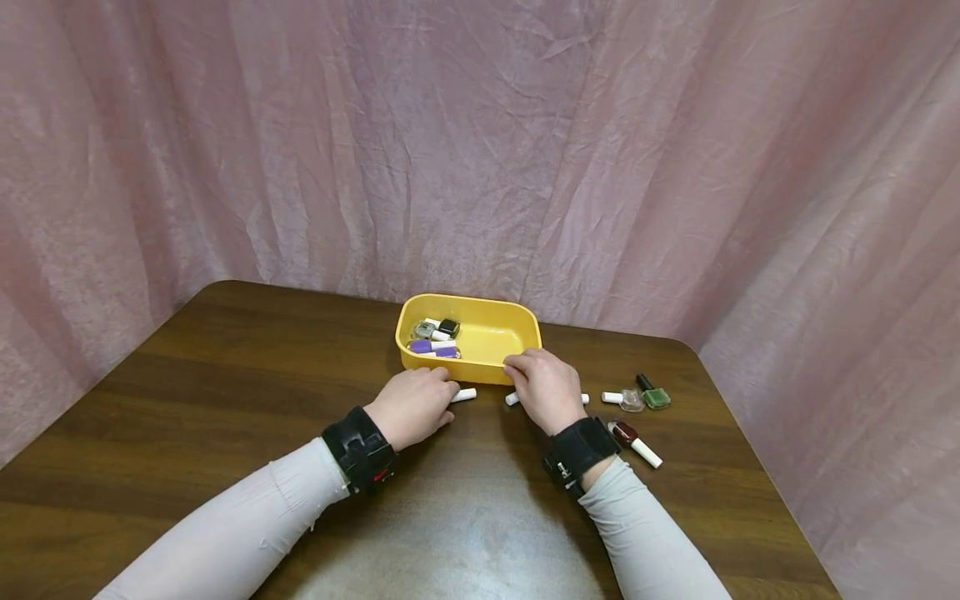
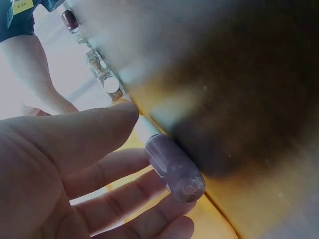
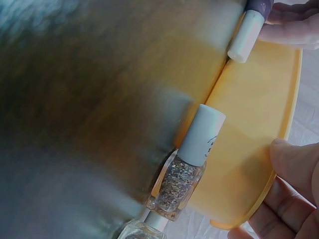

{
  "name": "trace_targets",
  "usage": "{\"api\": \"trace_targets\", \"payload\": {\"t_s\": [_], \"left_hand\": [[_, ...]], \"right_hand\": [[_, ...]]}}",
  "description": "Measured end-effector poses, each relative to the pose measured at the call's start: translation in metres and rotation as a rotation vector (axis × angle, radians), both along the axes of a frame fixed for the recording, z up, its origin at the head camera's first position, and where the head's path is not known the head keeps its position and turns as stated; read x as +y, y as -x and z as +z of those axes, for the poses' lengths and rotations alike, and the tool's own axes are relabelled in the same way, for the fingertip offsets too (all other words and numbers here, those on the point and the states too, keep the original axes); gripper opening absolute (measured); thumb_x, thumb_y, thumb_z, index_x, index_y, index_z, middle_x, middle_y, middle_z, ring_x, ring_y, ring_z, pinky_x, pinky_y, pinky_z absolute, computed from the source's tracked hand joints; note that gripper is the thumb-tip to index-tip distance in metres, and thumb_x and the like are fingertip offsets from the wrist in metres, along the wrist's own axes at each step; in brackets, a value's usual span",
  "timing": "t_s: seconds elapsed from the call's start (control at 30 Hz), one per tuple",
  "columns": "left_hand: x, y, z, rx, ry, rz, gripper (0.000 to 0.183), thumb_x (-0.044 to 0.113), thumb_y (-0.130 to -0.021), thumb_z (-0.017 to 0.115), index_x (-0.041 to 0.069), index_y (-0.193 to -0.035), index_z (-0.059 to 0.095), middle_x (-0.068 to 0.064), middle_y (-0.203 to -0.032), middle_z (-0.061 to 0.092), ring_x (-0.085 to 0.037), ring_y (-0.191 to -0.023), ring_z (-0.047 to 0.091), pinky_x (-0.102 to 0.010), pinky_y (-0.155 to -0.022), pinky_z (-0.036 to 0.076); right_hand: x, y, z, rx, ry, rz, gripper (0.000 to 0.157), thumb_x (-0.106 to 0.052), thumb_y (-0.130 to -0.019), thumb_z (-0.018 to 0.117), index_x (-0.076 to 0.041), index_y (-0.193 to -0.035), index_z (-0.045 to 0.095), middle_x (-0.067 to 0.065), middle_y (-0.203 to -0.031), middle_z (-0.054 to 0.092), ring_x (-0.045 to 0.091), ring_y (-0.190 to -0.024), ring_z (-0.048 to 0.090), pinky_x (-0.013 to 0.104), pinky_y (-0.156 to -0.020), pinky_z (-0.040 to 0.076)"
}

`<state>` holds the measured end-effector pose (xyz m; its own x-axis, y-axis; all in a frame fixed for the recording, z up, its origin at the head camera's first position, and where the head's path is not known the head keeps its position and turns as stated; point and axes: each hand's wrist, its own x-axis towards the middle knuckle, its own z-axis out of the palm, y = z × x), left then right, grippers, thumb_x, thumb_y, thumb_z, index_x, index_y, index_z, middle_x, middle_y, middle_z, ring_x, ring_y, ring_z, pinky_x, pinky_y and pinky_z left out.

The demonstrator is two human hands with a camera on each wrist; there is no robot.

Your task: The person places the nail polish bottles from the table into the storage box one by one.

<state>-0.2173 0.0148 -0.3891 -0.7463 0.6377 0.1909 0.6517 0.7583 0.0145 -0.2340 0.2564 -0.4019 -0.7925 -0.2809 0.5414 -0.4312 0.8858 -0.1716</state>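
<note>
My left hand (image 1: 415, 406) is at the front of a yellow plastic container (image 1: 471, 369). Its thumb and fingers are around a mauve nail polish bottle (image 2: 172, 162) lying along the container's base; from above only the white cap (image 1: 466, 394) pokes out. With thumb and fingers, my right hand (image 1: 551, 389) grips the container's rim near the front right corner. Under that hand lies a glitter nail polish bottle (image 3: 179, 183) with a white cap, mostly hidden in the head view. Inside the container, several nail polish bottles, among them a purple one (image 1: 420, 346), lie at the left end.
Right of my right hand lie a clear nail polish bottle (image 1: 632, 402) with a white cap and a green one (image 1: 657, 398) with a black cap. Nearer me is a dark red one (image 1: 624, 432). Pink curtains (image 1: 465, 150) hang behind the wooden table (image 1: 225, 392).
</note>
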Motion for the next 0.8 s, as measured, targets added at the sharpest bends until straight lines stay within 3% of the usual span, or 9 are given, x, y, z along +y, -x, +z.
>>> {"api": "trace_targets", "payload": {"t_s": [0.33, 0.8], "left_hand": [[-0.002, 0.0022, -0.0037, 0.026, -0.005, -0.032, 0.022, 0.02, -0.09, 0.093, 0.009, -0.101, 0.077, -0.005, -0.09, 0.069, -0.029, -0.082, 0.068, -0.043, -0.073, 0.058], [-0.0022, 0.0046, -0.0056, -0.01, -0.016, -0.024, 0.011, 0.008, -0.093, 0.088, 0.011, -0.099, 0.079, -0.003, -0.084, 0.069, -0.024, -0.078, 0.067, -0.039, -0.069, 0.057]], "right_hand": [[0.0002, 0.0001, -0.0011, 0.01, 0.002, 0.0, 0.008, -0.018, -0.101, 0.082, -0.015, -0.107, 0.087, 0.0, -0.093, 0.076, 0.023, -0.087, 0.074, 0.047, -0.07, 0.059], [-0.0003, -0.0002, -0.0005, 0.002, 0.002, -0.002, 0.007, -0.018, -0.101, 0.083, -0.015, -0.106, 0.087, 0.0, -0.093, 0.076, 0.023, -0.087, 0.074, 0.047, -0.07, 0.059]]}}
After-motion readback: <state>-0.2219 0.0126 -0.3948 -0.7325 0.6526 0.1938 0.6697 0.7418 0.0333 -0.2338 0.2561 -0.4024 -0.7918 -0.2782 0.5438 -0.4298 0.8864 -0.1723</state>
